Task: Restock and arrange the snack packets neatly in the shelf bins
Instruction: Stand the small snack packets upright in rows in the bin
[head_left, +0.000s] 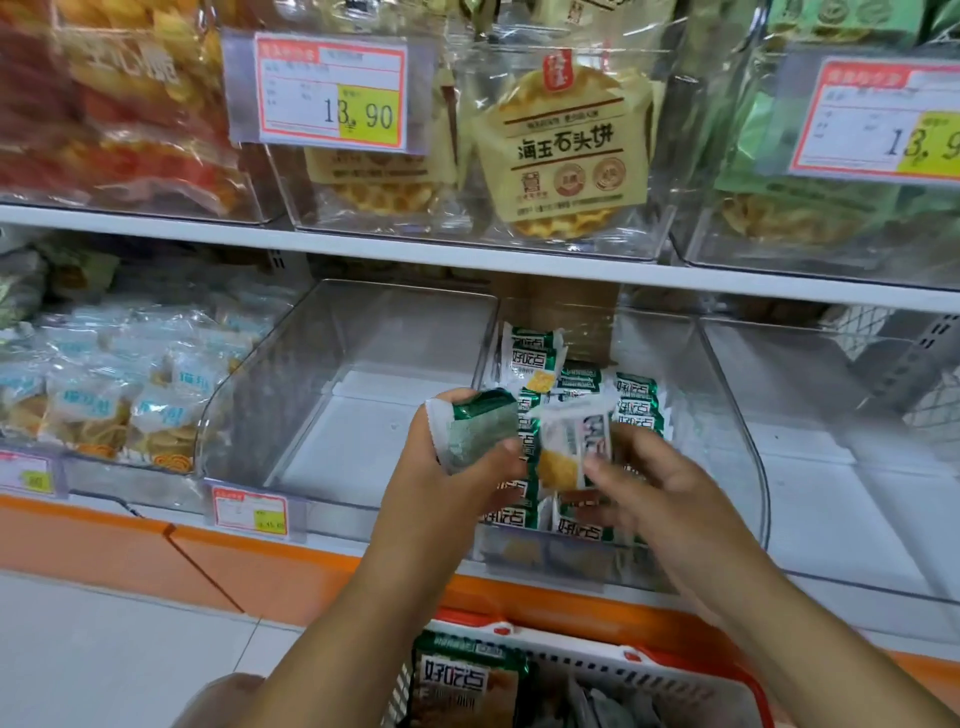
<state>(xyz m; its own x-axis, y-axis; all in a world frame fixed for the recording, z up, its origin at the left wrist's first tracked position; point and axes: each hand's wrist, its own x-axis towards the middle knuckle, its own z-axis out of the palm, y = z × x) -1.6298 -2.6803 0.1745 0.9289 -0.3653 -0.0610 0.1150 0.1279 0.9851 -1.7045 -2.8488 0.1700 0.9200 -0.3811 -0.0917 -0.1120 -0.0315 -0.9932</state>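
My left hand (447, 483) grips a green-and-white snack packet (475, 428) just above the front of a clear bin (727, 415) on the lower shelf. My right hand (654, 483) pinches a second packet (574, 447), white side up, right beside the first. Several matching green packets (636, 397) lie and stand inside that bin, some behind and under my hands. More of these packets (465, 680) sit in a red-and-white basket (675, 670) below my forearms.
An empty clear bin (332, 395) stands to the left, another (841, 457) to the right. Blue-labelled snack bags (119, 410) fill the far-left bin. Round biscuit packs (566, 156) and price tags (332, 91) occupy the upper shelf. An orange shelf base (249, 571) meets the pale floor.
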